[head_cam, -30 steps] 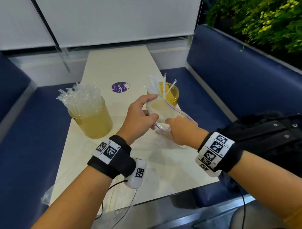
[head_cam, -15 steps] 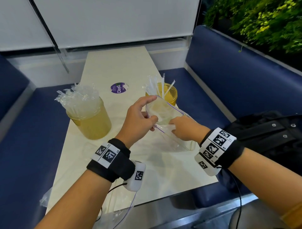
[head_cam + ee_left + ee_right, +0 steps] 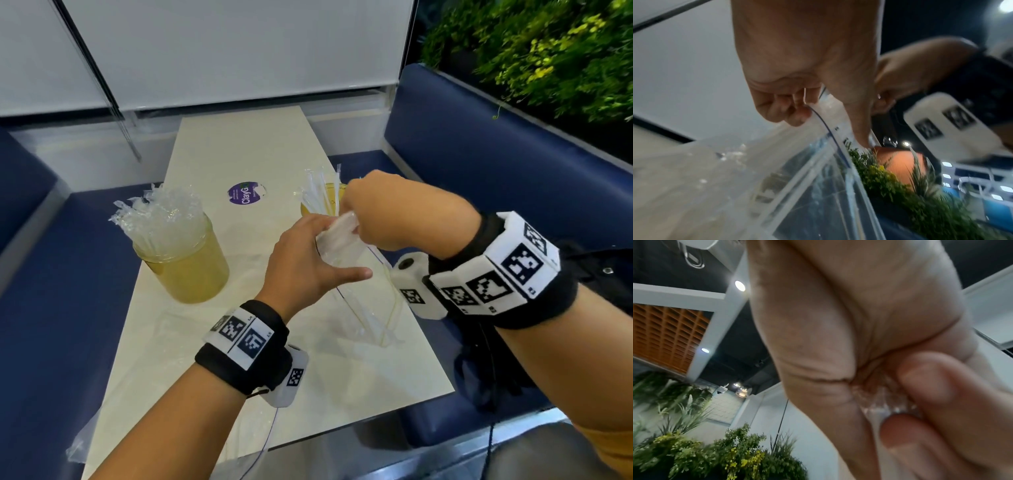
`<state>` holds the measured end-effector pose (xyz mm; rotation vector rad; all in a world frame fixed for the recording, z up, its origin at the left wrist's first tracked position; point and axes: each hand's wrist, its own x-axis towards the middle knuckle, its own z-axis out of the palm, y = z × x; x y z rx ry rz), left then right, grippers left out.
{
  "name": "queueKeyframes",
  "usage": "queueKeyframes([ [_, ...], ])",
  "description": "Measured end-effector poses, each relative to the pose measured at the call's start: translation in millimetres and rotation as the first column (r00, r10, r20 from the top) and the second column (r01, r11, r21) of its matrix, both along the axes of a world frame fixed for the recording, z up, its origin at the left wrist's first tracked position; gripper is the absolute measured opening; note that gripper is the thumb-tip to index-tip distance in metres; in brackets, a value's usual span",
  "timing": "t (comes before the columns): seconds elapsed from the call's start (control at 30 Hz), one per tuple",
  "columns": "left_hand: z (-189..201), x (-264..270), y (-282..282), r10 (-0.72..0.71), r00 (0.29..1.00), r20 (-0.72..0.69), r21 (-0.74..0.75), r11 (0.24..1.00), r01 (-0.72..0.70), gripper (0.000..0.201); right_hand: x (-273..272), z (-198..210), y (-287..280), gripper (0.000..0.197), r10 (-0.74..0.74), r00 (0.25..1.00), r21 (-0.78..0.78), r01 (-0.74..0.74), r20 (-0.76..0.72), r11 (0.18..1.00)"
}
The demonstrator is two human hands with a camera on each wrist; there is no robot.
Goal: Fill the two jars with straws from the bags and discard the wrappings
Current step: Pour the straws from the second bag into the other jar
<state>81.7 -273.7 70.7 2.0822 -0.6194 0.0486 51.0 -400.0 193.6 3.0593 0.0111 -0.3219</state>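
Two amber jars stand on the cream table [image 3: 239,150]. The left jar [image 3: 185,270] is packed with wrapped straws. The right jar [image 3: 329,198] holds a few and is partly hidden behind my hands. My left hand [image 3: 325,253] holds the mouth of a clear zip bag [image 3: 366,308], with fingers curled over its rim [image 3: 818,116] and thumb along its side. My right hand [image 3: 363,219] is raised above the bag's mouth, in front of the right jar. It grips a bundle of wrapped straws [image 3: 337,228], seen pinched between its fingers [image 3: 881,404].
A purple round sticker [image 3: 245,193] lies mid-table between the jars. An empty clear bag [image 3: 82,442] hangs over the near left table edge. Blue benches [image 3: 479,164] flank the table. A black garment [image 3: 603,270] lies on the right bench. A wall of plants [image 3: 548,51] rises behind it.
My right hand has come up out of the bag with a bundle of straws, toward the right jar. My left hand kept hold of the bag's mouth.
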Motion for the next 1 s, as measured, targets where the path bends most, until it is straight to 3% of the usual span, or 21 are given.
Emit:
queueKeyframes([
  [0.1,4,0,-6,0.156,0.979,0.128,0.079,0.983,-0.167,0.059,2,3,8,0.038,0.008,0.999,0.063,-0.010,0.038,0.998],
  [0.23,1,7,-10,0.282,0.948,0.149,0.076,0.952,-0.296,0.043,3,2,8,0.046,-0.001,0.992,0.302,-0.036,0.124,0.953],
  [0.37,2,10,-11,0.323,0.941,0.102,0.030,0.944,-0.328,0.037,-3,-11,0,0.056,-0.046,0.976,0.584,-0.089,0.213,0.807],
  [0.5,2,14,-5,0.344,0.933,0.105,0.044,0.936,-0.350,0.028,0,-28,-11,0.049,-0.042,0.992,0.760,-0.062,0.116,0.647],
  [0.57,4,15,-3,0.331,0.937,0.112,0.048,0.940,-0.338,0.022,5,-37,-12,0.058,-0.032,0.992,0.778,-0.076,0.122,0.624],
  [0.63,9,12,-5,0.313,0.942,0.118,0.047,0.946,-0.320,0.019,10,-50,-2,0.065,-0.055,0.974,0.767,-0.137,0.219,0.626],
  [0.67,10,11,-7,0.306,0.945,0.115,0.041,0.949,-0.312,0.018,14,-58,4,0.063,-0.076,0.962,0.799,-0.174,0.264,0.575],
  [0.73,11,9,-9,0.292,0.952,0.089,-0.004,0.956,-0.293,0.006,22,-72,17,0.037,-0.146,0.940,0.883,-0.226,0.309,0.411],
  [0.8,13,7,-7,0.282,0.959,0.015,-0.046,0.958,-0.282,0.022,28,-72,20,0.022,-0.241,0.911,0.920,-0.259,0.333,0.293],
  [0.9,13,6,0,0.232,0.970,-0.075,-0.015,0.972,-0.234,0.055,34,-49,9,0.030,-0.354,0.861,0.931,-0.329,0.364,0.158],
  [1.0,10,6,4,0.183,0.973,-0.139,-0.047,0.980,-0.191,0.066,44,-14,-9,0.030,-0.439,0.803,0.897,-0.442,0.403,0.016],
])
